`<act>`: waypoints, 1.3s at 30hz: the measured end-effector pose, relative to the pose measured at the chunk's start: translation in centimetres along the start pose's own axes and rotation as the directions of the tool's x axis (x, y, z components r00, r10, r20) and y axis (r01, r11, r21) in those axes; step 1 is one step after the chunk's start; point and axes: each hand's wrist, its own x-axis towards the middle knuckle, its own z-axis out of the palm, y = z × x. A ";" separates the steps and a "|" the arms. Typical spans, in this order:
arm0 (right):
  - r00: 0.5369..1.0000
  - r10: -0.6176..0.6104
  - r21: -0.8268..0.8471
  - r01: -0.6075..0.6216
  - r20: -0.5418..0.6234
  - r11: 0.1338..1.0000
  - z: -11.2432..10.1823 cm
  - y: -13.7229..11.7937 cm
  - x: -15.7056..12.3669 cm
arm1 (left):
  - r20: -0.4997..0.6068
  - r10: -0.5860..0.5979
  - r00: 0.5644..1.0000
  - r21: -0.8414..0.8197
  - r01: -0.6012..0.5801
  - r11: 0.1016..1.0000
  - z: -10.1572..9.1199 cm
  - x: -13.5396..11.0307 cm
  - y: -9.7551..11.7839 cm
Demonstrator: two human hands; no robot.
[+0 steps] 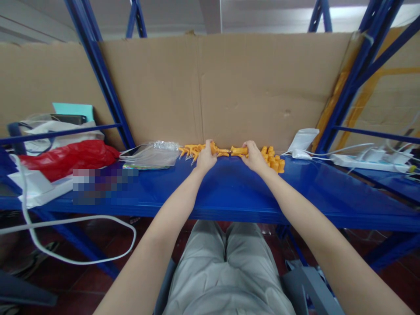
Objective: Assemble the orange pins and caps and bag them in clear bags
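Both of my hands work at the back of the blue shelf, in front of the cardboard. The closed fingers of my left hand (206,157) grip an orange plastic piece (213,148) whose thin end points right. My right hand (254,156) is closed on an orange cylindrical piece (239,151). These two pieces lie nearly in line, close together; whether they touch cannot be made out. Branching orange pieces (188,151) with small metal bits lie left of my left hand. Beside my right hand sits a cluster of short orange cylinders (277,164). My fingers partly hide what they hold.
A clear plastic bag (157,157) lies to the left, with a red bag (72,157) beyond it. White power strips (370,159) and cables stand at the right. A white cable (95,262) loops below the shelf edge. Blue posts (101,78) frame the cardboard wall (262,87).
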 end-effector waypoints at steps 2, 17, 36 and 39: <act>0.999 0.037 -0.036 -0.037 -0.008 0.999 0.0 0.0 0.1 | 0.010 -0.010 1.000 0.015 0.010 1.000 0.0 -0.1 0.1; 0.943 0.300 -0.455 -0.204 0.147 0.866 -1.8 -2.7 -0.5 | 0.005 -0.066 0.998 0.085 0.066 0.994 -0.3 -0.3 0.5; 0.857 0.365 -0.440 -0.187 0.364 0.878 -1.3 -1.9 -0.6 | 0.005 -0.068 0.998 0.053 0.068 0.996 -0.4 -0.3 0.5; 0.828 0.419 -0.481 -0.214 0.372 0.850 -1.4 -1.9 -0.5 | 0.005 -0.067 0.998 0.058 0.067 0.996 -0.4 -0.3 0.6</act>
